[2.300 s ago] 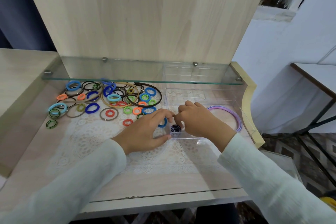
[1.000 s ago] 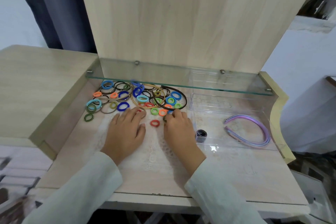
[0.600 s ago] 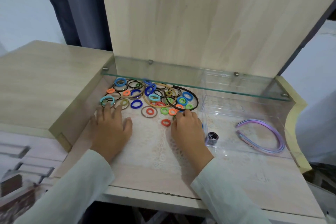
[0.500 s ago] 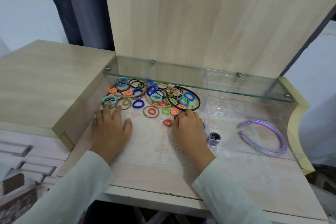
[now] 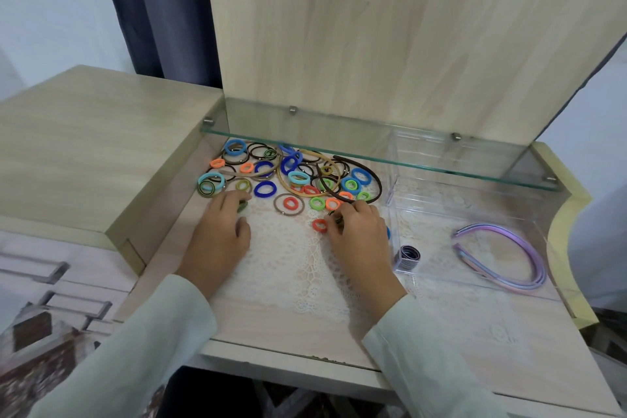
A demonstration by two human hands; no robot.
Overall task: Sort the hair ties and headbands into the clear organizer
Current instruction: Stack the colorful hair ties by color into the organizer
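- The hair ties (image 5: pixel 288 180) lie heaped left of the clear organizer (image 5: pixel 475 210), which holds purple headbands (image 5: pixel 502 258) and one striped roll (image 5: pixel 409 254).
- Your right hand (image 5: pixel 359 234) bends its fingertips over a small dark tie (image 5: pixel 336 218) beside an orange tie (image 5: pixel 319 225); pinched or not, I cannot tell.
- Your left hand (image 5: pixel 220 234) lies flat, fingers straight, touching a green tie (image 5: pixel 243 206), holding nothing.
- You seem to be picking the next tie: lift it clear of neighbours, then carry it right.

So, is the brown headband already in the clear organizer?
No, the brown headband lies among the loose hair ties, left of the clear organizer and outside its wall.
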